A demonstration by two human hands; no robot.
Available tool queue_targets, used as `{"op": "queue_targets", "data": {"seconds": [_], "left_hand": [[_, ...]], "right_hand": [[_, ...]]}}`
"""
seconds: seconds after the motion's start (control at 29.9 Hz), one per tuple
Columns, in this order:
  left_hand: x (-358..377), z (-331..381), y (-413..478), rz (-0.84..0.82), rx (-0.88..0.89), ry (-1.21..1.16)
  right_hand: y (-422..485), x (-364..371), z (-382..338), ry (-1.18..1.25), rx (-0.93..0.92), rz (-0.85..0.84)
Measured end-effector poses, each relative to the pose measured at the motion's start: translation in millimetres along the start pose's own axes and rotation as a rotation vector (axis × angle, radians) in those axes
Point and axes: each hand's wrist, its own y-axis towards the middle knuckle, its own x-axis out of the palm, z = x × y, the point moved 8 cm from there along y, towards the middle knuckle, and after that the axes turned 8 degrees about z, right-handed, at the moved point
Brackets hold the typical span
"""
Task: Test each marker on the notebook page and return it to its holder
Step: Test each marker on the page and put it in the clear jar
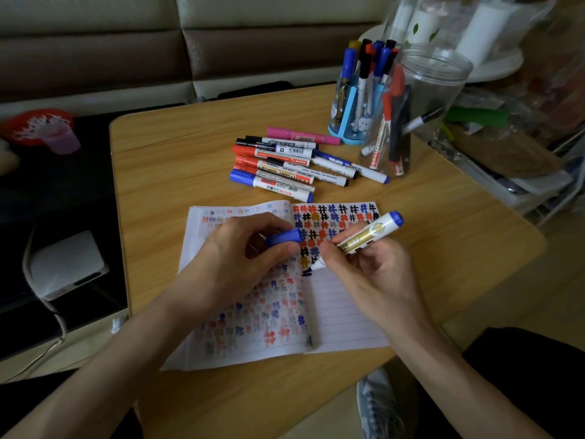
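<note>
An open lined notebook point(345, 312) lies on the wooden table, its pages covered with rows of coloured hash marks. My right hand point(370, 274) grips a blue marker point(370, 232) with a white and gold barrel, its tip touching the right page beside a fresh blue mark. My left hand point(240, 258) rests on the left page and pinches the marker's blue cap point(283, 238). A pile of several loose markers point(285, 166) lies beyond the notebook. A blue holder point(351, 112) full of upright markers stands at the back, next to a clear plastic jar point(414, 115) holding a few more.
The table point(164, 172) has rounded corners, with a drop at its left and right edges. A white stand with clear containers point(493, 58) sits behind the jar. A sofa runs along the back. A red bowl point(34, 122) and a white box point(68, 264) lie on a dark surface to the left.
</note>
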Motion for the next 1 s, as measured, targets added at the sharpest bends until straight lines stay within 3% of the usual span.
{"op": "queue_targets", "data": {"seconds": [0.27,0.43,0.73,0.9,1.0], "left_hand": [[0.1,-1.2,0.2,0.003,0.005,0.009],[-0.3,-0.9,-0.1,0.005,0.008,0.007],[0.3,-0.4,-0.3,0.003,0.015,0.003],[-0.5,5.0,-0.3,0.015,0.046,-0.031],[-0.7,5.2,-0.1,0.01,0.049,-0.017]], "right_hand": [[-2.2,6.4,-1.5,-0.07,-0.053,-0.067],[-0.3,-1.2,3.3,0.002,0.025,-0.003],[-1.7,2.2,0.7,-0.125,-0.039,-0.047],[0.6,-8.2,4.0,0.179,0.182,0.039],[3.2,-11.1,-0.2,0.241,0.192,0.011]]}}
